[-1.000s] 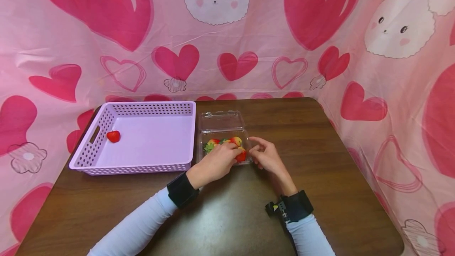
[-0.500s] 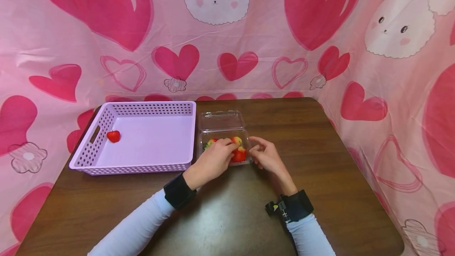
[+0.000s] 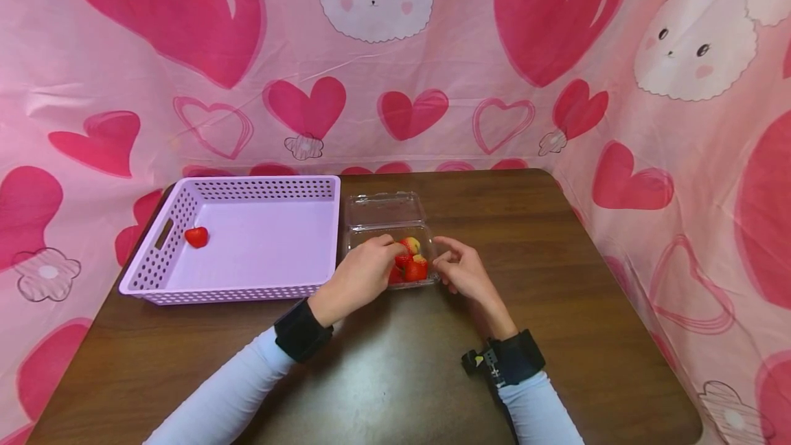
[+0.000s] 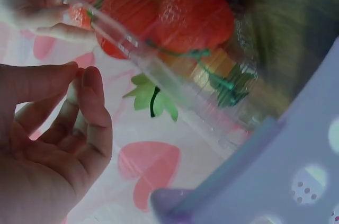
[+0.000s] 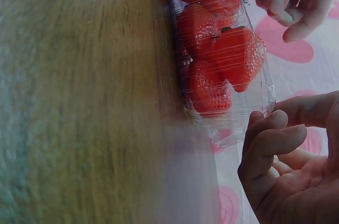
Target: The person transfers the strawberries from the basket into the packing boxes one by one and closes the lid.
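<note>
An open clear plastic clamshell stands mid-table with several red strawberries in it. My left hand reaches over its left half, fingers loosely curled. In the left wrist view my left hand has thumb and forefinger tips close together with nothing visible between them, beside the berries. My right hand rests at the box's right edge. In the right wrist view its bent fingers touch the clamshell at a corner. One strawberry lies in the lilac basket.
The lilac perforated basket sits left of the clamshell, touching or nearly touching it. The brown wooden table has bare room in front and to the right. A pink heart-and-bunny cloth walls the back and both sides.
My left hand has slid left across the clamshell, uncovering the red berries on the right and covering the ones on the left. The right hand has stayed put.
</note>
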The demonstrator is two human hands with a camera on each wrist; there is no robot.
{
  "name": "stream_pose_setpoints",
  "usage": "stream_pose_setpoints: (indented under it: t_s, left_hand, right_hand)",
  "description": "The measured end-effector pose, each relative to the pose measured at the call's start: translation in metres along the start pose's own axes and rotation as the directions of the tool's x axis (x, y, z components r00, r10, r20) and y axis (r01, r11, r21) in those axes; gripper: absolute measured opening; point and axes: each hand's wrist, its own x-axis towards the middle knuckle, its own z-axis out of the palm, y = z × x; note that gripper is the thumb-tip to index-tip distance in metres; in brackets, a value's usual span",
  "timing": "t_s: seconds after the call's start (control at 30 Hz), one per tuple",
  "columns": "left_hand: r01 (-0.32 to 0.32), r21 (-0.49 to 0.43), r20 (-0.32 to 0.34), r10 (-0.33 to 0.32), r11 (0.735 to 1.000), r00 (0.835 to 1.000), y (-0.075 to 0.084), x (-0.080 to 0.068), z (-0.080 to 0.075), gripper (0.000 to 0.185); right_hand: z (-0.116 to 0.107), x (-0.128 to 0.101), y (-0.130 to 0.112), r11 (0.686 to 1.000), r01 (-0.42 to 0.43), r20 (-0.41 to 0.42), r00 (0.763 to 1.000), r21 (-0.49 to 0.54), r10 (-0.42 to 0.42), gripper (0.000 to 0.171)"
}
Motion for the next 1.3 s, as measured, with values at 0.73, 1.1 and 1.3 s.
stream_pose_setpoints:
  t_s: [0.73, 1.1, 1.3]
  left_hand:
    - [0.103, 0.002, -0.030, -0.103, 0.995, 0.994, -0.016, 0.003, -0.050, 0.027]
    - [0.187, 0.055, -0.088, -0.182, 0.981, 0.979, -0.050, -0.002, -0.069, 0.027]
    - [0.236, 0.097, -0.078, -0.229, 0.967, 0.970, -0.066, -0.002, -0.082, 0.029]
  right_hand:
    - [-0.001, -0.001, 0.001, 1.000, 0.006, 0.013, 1.000, -0.007, -0.006, 0.046]
    - [-0.002, 0.000, 0.002, 1.000, 0.002, 0.013, 1.000, -0.005, -0.002, 0.045]
    - [-0.001, 0.001, 0.003, 1.000, 0.002, 0.018, 1.000, -0.008, -0.002, 0.045]
